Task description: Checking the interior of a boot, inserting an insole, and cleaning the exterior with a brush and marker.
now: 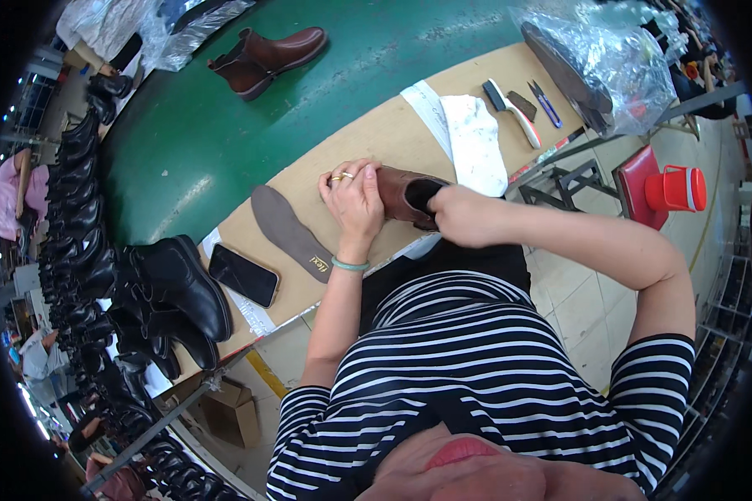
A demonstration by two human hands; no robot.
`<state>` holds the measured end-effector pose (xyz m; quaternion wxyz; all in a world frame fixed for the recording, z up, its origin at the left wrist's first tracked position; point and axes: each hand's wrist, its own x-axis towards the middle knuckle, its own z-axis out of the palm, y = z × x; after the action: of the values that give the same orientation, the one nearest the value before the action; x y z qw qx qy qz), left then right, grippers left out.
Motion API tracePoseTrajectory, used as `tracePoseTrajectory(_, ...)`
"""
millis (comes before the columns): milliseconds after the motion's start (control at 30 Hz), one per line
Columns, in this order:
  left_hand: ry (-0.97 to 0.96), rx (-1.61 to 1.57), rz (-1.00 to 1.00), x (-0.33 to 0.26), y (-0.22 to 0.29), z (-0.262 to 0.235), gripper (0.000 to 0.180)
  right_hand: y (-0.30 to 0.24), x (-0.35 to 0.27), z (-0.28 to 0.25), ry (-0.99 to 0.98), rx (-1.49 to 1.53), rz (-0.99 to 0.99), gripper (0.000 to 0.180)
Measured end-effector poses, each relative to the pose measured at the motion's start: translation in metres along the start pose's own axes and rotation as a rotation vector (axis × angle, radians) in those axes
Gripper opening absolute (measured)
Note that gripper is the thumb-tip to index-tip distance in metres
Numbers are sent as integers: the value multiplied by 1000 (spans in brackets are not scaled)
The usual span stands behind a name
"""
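So we've got a brown leather ankle boot [399,194] right around the middle of the frame, lying on its side or tilted (hard for us to say which) at the near edge of a long tan board [384,138]. Our left hand [355,200] is wrapped over the toe end, fingers bent and thumb along the leather, so that's a proper hold. Our right hand [470,215] is curled in tight at the dark opening; the fingertips are hidden, so we can't tell if they're pinching the rim or something inside.

Just left of our left hand there's a flat grey-brown insole [286,227], then a black smartphone [244,275], and some shiny black leather boots [180,280] toward the lower left. Right of centre, near the boot, lies a crumpled white cloth [475,144]. Past that, upper right, we've got a white-and-red-handled brush [514,113], a small dark brown piece [522,105] and blue-handled snips [546,104].

Top of the frame, a second reddish-brown ankle boot [267,60] sits well apart on the green surface [167,167]. Far right: a red bucket-shaped container [675,189] on a red seat [639,179].
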<state>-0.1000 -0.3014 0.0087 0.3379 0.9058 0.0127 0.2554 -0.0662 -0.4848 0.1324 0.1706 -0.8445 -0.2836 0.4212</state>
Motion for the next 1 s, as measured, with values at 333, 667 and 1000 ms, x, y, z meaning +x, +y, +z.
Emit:
tracePoseTrajectory(333,-40,359,-6,-15,-14,6,29,-6,33,16,-121,-497,-324,43)
tracePoseTrajectory(667,163,-10,-55,-24,-2,-4,27,42,100,15,-381,-598,-463,40)
tracePoseTrajectory(1000,112,12,-26,-28,3,4,34,43,127,40,-193,-872,-750,56)
